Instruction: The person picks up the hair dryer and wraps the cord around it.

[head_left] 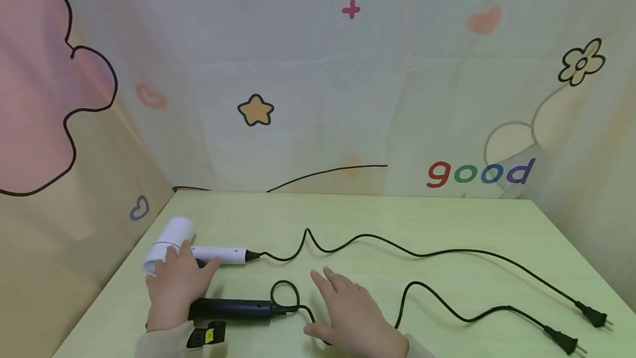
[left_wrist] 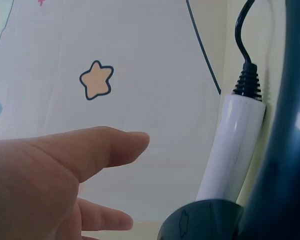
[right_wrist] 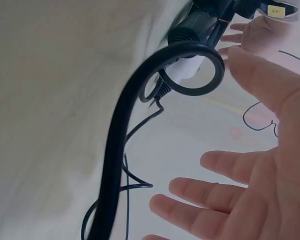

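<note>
On the left of the table lies a white hair dryer, its handle pointing right. In front of it is a black hair dryer; my left hand and wrist hide much of its head. My left hand is over the two dryers with fingers extended, gripping neither; whether it touches one cannot be told. The left wrist view shows its thumb apart from the dark handle. My right hand is spread beside the black dryer's looped cord, holding nothing.
The white dryer's black cord runs wavily across the table to a two-pin plug at the right. A second plug lies nearer the front, on the other cord. A patterned curtain hangs behind.
</note>
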Available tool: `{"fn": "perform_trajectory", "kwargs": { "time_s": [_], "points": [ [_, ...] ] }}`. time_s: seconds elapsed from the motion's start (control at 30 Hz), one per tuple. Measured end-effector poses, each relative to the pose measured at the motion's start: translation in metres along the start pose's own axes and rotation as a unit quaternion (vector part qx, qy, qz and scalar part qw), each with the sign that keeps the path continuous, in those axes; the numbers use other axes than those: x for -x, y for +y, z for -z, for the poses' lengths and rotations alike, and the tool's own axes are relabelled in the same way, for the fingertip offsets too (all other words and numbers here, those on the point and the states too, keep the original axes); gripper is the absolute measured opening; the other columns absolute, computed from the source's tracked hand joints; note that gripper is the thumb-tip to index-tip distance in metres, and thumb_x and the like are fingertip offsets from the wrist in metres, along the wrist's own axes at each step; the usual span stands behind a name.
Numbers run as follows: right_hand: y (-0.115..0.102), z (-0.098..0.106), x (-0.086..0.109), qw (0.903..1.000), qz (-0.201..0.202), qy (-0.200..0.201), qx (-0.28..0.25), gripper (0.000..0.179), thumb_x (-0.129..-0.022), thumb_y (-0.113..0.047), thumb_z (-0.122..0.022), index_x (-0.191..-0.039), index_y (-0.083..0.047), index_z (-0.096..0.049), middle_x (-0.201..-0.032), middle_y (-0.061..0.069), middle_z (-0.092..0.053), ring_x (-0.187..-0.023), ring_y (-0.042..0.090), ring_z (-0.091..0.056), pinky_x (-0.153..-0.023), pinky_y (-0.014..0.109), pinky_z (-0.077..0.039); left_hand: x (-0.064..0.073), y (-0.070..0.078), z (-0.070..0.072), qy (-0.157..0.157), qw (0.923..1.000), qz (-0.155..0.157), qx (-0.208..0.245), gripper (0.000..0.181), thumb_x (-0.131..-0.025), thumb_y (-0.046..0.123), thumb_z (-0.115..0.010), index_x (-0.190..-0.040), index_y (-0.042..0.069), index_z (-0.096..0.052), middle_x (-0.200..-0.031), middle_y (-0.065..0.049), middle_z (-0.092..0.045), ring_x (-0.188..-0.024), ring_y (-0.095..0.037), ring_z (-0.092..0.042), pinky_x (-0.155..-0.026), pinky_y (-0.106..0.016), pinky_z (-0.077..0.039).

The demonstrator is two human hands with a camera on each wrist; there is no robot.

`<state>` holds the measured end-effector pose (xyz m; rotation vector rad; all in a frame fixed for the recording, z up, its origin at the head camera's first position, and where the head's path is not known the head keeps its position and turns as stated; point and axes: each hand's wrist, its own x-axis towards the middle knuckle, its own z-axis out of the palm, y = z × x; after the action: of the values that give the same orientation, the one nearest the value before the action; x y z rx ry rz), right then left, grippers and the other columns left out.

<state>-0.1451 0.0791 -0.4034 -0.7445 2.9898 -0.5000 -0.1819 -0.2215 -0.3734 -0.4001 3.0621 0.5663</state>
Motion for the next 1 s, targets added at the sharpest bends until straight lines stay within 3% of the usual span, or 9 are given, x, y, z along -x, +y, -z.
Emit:
{"fn": "perform_trajectory", "kwargs": {
  "time_s": [0.27,0.7,0.77,0.83,0.93,1.0],
  "points": [
    [-0.003,-0.003,0.001,0.9996,-0.009,-0.025,0.013,0.081,-0.079,-0.053,-0.067,-0.144,-0.014,-0.038,-0.140,0.013,-0.048,-0.122,0.032,-0.052,-0.089,0.050,-0.048,-0.004,-0.011,0.005,-0.070,0.9969,0.028,0.023,0.096,-0.087,0.060,-0.050,-0.142,-0.012,-0.018,-0.135,-0.041,-0.028,-0.117,-0.060,-0.038,-0.086,-0.072,-0.036],
    [-0.007,-0.007,0.003,0.9989,-0.008,-0.034,0.031,0.068,-0.082,-0.051,-0.064,-0.135,-0.010,-0.050,-0.130,0.010,-0.058,-0.118,0.027,-0.055,-0.088,0.046,-0.049,-0.006,-0.022,0.006,-0.124,0.9913,0.025,0.038,0.094,-0.086,0.055,-0.056,-0.132,-0.021,-0.027,-0.131,-0.046,-0.031,-0.117,-0.056,-0.041,-0.086,-0.061,-0.044],
    [-0.007,-0.007,0.003,0.9989,-0.002,-0.034,0.034,0.059,-0.083,-0.050,-0.064,-0.124,-0.008,-0.057,-0.120,0.007,-0.062,-0.109,0.024,-0.059,-0.083,0.042,-0.051,-0.007,-0.023,0.005,-0.129,0.9904,0.027,0.041,0.093,-0.085,0.054,-0.058,-0.131,-0.022,-0.028,-0.129,-0.045,-0.036,-0.113,-0.053,-0.045,-0.086,-0.059,-0.045],
    [-0.006,-0.007,0.002,0.9989,0.010,-0.033,0.032,0.043,-0.084,-0.048,-0.064,-0.102,-0.010,-0.063,-0.100,0.000,-0.064,-0.090,0.017,-0.061,-0.072,0.034,-0.051,-0.008,-0.026,0.005,-0.135,0.9894,0.029,0.046,0.092,-0.085,0.051,-0.059,-0.130,-0.023,-0.029,-0.127,-0.043,-0.039,-0.111,-0.051,-0.048,-0.086,-0.058,-0.045],
    [-0.006,-0.008,0.001,0.9987,0.033,-0.029,0.024,0.029,-0.085,-0.043,-0.064,-0.074,-0.017,-0.055,-0.074,-0.010,-0.051,-0.066,0.007,-0.049,-0.057,0.025,-0.041,-0.009,-0.033,0.004,-0.145,0.9879,0.023,0.050,0.091,-0.084,0.050,-0.061,-0.127,-0.024,-0.030,-0.125,-0.042,-0.043,-0.108,-0.049,-0.050,-0.087,-0.055,-0.046],
    [-0.006,-0.009,0.001,0.9984,0.045,-0.027,0.020,0.032,-0.086,-0.040,-0.064,-0.066,-0.019,-0.050,-0.068,-0.012,-0.045,-0.061,0.005,-0.043,-0.053,0.022,-0.036,-0.009,-0.038,0.004,-0.153,0.9865,0.020,0.055,0.093,-0.083,0.050,-0.061,-0.127,-0.025,-0.029,-0.125,-0.042,-0.042,-0.109,-0.049,-0.050,-0.087,-0.055,-0.045]
  ]
}}
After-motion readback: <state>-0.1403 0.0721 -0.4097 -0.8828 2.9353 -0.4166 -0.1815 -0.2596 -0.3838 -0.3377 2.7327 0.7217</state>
